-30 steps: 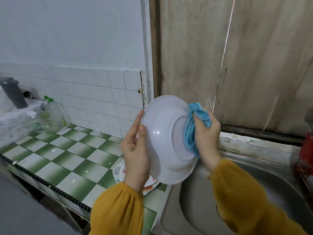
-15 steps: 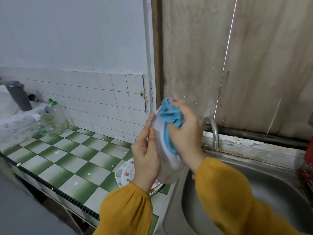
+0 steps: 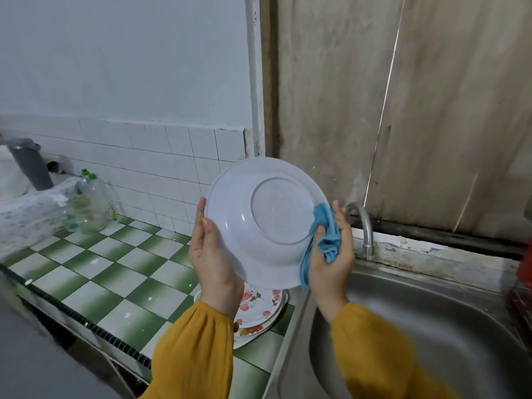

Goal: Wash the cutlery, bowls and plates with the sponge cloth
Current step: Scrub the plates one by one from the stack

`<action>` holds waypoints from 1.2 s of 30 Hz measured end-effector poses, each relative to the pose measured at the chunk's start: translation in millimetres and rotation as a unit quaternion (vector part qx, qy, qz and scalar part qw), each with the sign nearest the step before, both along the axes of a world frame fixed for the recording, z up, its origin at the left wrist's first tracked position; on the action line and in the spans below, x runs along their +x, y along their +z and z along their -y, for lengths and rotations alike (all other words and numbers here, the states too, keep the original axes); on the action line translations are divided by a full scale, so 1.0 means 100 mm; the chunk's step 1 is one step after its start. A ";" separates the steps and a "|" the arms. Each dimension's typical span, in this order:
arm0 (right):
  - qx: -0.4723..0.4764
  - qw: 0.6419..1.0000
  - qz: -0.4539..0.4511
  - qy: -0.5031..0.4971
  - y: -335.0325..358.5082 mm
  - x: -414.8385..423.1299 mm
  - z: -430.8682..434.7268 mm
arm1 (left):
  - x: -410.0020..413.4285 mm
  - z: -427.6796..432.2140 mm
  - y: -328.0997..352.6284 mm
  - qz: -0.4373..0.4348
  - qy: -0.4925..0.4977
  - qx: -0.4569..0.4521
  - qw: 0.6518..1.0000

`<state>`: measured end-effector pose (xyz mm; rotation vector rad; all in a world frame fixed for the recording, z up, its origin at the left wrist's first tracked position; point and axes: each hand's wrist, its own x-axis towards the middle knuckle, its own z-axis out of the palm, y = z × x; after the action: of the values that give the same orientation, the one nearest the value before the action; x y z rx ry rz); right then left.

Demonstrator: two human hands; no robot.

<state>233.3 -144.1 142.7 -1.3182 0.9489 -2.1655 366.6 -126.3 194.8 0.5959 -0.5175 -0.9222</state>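
**Washing-up station, contents as you hold them**

1. White dish (image 3: 267,223): a deep, plain plate. You hold it up on edge in the air, above the line where counter meets sink. Its underside and round foot ring are turned toward you.
2. Your left hand (image 3: 213,254): at the dish's left rim. The thumb lies on the near face and one finger shows straight above it. The other fingers are hidden behind the dish, so the rim sits pinched between thumb and fingers.
3. Your right hand (image 3: 331,260): at the lower right rim. The fingers are curled round the sponge cloth and press it against the dish's edge.
4. Sponge cloth (image 3: 328,234): blue and bunched in the right hand, with one tail hanging down along the rim.
5. Floral plates (image 3: 259,309): a small stack lying flat on the counter directly below the dish, just beside the sink and partly covered by your left wrist.
6. Counter (image 3: 115,269): green-and-white checked tiles, left of the sink.
7. Sink (image 3: 431,326): stainless steel, under your right forearm.
8. Tap (image 3: 362,226): stands at the sink's back rim, just right of your right hand, with its spout curved over.
9. Clear bottle (image 3: 92,205): green cap, at the back of the counter by the white wall tiles (image 3: 172,162), well apart from the dish.
10. Grey pipe (image 3: 28,165): leaning, at the far left.
11. Wooden boards (image 3: 403,110): weathered, behind the sink.
12. Sleeves (image 3: 195,355): mustard yellow, gathered at the wrists.
13. Red object (image 3: 525,269): at the right edge — too blurred to identify.
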 end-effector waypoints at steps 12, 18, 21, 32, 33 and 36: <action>0.230 0.970 0.058 -0.051 0.49 -0.38 0.32 | 0.05 -0.09 -0.10 0.135 -0.097 -0.027 0.986; 0.195 0.980 -0.037 -0.005 0.58 -0.31 0.38 | 0.09 -0.16 0.09 0.274 -0.058 -0.104 0.954; 0.266 0.963 0.043 -0.009 0.58 -0.35 0.44 | 0.05 -0.20 0.11 0.284 -0.065 -0.112 0.950; -0.061 0.942 -0.329 0.017 0.18 0.05 -0.01 | -0.03 -0.09 0.02 0.144 -0.009 -0.052 0.988; -0.026 0.956 -0.291 0.027 0.16 0.00 0.01 | 0.00 -0.08 -0.01 0.142 -0.013 -0.045 0.989; 0.066 0.977 -0.201 0.007 0.30 -0.08 0.10 | -0.05 -0.11 -0.06 0.171 -0.017 -0.041 0.984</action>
<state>225.4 -154.2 172.6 -1.7253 1.2064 -1.8202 361.1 -114.8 188.6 0.6759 -0.8714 -0.8290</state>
